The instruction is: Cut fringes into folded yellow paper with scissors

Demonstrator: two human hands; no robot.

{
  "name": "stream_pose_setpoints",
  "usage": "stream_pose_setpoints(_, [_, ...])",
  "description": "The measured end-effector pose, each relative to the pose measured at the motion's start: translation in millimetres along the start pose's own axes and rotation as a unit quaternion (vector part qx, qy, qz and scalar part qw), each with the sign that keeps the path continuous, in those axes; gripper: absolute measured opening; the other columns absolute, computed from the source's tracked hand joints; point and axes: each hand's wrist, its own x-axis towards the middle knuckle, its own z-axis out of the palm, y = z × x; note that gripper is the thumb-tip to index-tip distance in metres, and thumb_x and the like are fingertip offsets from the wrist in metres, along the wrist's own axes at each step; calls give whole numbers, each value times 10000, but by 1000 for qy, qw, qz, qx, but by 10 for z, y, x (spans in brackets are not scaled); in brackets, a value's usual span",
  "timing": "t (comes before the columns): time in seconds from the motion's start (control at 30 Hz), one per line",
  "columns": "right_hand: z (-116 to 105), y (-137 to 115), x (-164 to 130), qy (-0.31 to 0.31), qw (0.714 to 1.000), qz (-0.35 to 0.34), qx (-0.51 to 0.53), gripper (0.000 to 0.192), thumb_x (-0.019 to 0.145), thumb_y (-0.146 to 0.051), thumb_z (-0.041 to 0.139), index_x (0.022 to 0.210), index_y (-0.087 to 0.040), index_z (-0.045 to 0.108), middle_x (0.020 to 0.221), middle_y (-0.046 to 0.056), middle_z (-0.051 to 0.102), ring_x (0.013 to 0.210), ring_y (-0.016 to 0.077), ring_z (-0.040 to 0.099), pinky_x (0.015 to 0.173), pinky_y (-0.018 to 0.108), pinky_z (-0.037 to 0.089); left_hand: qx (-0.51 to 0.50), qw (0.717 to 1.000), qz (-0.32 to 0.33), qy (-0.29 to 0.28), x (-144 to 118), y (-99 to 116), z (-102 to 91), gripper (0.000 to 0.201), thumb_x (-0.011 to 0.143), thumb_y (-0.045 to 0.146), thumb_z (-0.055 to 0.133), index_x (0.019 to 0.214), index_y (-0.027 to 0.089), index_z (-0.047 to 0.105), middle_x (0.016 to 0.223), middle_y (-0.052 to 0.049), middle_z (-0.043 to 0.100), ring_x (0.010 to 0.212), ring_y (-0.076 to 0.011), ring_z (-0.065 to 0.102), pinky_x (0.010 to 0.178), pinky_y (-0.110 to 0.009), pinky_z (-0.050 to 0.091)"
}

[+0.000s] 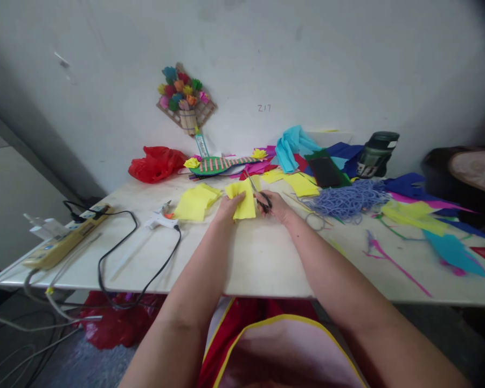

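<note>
White surface against a grey wall, frame centre. L hand pinches a folded yellow paper by its lower-left edge, fingers closed on it. R hand is curled around black-handled scissors, blades at the paper's right edge, angled up-left. More yellow sheets lie just left of the paper. Glue gun w/ black cord and a power strip sit at mid left. Purple yarn pile and coloured paper scraps at right. Red bag and paper-flower bouquet upper centre-left.
</note>
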Motion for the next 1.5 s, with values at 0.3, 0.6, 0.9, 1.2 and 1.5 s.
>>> stream_pose_setpoints(0.3, [-10,47,48,15,1000,-19,1,247,659,-378,614,736,-155,541,397,-60,462,309,53,370,292,164,288,-1,1000,9,-3,5,-14,-3,201,657,284,671,826,196,605,893,-93,654,854,-234,625,649,-313,527])
stream_pose_setpoints(0.6, [31,51,72,49,999,-14,6,255,629,-324,647,787,-139,572,397,-71,463,305,46,358,287,162,297,6,1000,13,8,-9,8,6,224,685,307,652,886,215,616,871,-71,664,847,-212,629,621,-277,529])
stream_pose_setpoints(0.9, [-9,51,34,5,999,-19,26,247,667,-394,597,700,-163,518,425,-51,490,320,58,399,305,174,329,8,1000,18,-6,4,-4,-11,185,683,278,652,850,209,613,819,-64,671,807,-209,638,627,-286,524])
stream_pose_setpoints(1.2, [3,19,33,40,999,-24,22,243,643,-336,626,784,-154,547,411,-63,467,334,62,396,301,170,324,25,1000,2,0,3,-1,-11,210,642,262,684,821,176,614,798,-86,668,762,-224,640,584,-285,514])
stream_pose_setpoints(1.5, [-16,72,69,51,998,-25,20,289,644,-351,629,843,-161,539,422,-67,480,341,69,415,312,176,346,14,1000,8,4,1,3,-9,210,637,283,693,805,189,608,821,-75,666,712,-206,639,581,-289,512])
